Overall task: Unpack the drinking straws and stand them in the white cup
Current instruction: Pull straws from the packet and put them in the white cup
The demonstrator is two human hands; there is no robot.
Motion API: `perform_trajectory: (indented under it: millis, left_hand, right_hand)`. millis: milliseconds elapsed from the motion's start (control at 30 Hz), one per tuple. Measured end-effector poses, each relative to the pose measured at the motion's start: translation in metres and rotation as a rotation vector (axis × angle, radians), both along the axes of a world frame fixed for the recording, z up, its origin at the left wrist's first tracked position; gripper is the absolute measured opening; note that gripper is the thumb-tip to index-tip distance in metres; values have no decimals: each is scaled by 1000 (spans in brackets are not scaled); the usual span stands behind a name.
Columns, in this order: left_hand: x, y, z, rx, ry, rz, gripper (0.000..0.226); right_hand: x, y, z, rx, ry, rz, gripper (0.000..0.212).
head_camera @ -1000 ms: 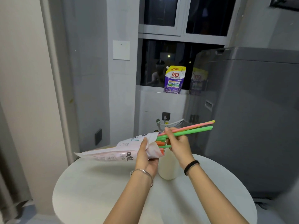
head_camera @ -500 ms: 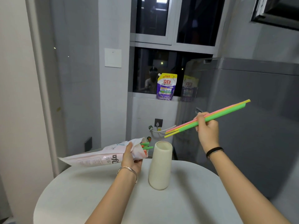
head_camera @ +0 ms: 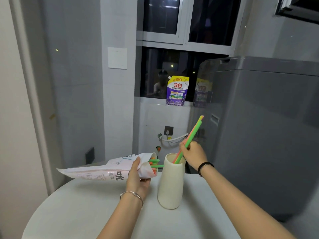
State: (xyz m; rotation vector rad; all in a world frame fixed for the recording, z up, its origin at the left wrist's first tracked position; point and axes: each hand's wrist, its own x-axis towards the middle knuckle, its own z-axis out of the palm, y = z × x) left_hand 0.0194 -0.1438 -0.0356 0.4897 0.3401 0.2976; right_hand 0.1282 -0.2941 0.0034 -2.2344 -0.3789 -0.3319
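Tipping is the danger — the right hand [head_camera: 193,156] pinches a few straws [head_camera: 191,135] slanting into the cup [head_camera: 170,183] on the bench [head_camera: 86,213], so sideways leverage could topple it — while the left hand [head_camera: 138,176] grips the pack [head_camera: 103,169], whose protruding straws could slip out.

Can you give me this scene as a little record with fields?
Left hand: grips white printed straw bag, orange and green straw ends poking from its mouth
Right hand: pinches long green, pink and yellow plastic straws
Held straws: tilted, lower ends inside tall white cup
Cup: upright on round white table
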Motion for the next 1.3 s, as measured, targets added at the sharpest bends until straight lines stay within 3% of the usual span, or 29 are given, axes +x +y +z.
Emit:
perform_trajectory:
  millis: [67,167,367,467,567,833,933,1100,1300]
  left_hand:
    - [4,1,-5,6,-6,-6,15]
    - [8,2,-10,12,-13,-18,16]
    - [8,1,-12,15,-22,-7,12]
    - [4,2,-10,14,-22,0,12]
    - [-2,1,-7,26,-25,17,12]
    - [-26,-5,8,24,14,105,46]
    - [-36,-8,11,31,36,109,50]
    - [-52,-4,21,-24,39,171,53]
    - [-60,3,18,-3,48,156,57]
  right_hand:
    - [6,3,-8,17,42,23,16]
    - [13,6,-14,88,97,61,22]
    - [18,4,-22,185,141,88,8]
    - [6,6,-15,197,-101,-17,24]
    - [-28,18,-7,359,-362,-4,13]
    - [-102,61,-31,520,55,331,18]
    - [-110,65,-29,563,43,351,8]
    - [-115,55,-22,529,53,333,11]
    - [-121,39,-9,894,179,186,14]
